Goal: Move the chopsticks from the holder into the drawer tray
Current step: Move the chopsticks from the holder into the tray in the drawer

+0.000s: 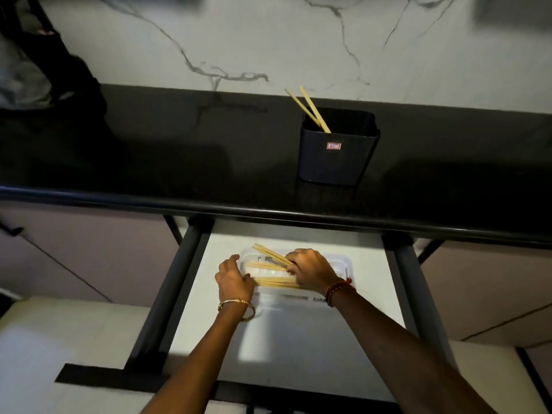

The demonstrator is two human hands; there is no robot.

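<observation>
Head view: my right hand (310,271) grips a bundle of chopsticks (270,254) over the tray (343,261). My left hand (234,277) grasps the tray's left edge. Two remaining chopsticks (310,110) stand in the holder (339,156), beyond both hands.

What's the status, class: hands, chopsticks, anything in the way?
Both hands in open drawer: right hand gripping bundle of pale wooden chopsticks, left hand at clear plastic tray. Two chopsticks left in dark square holder. No obstruction seen.
</observation>
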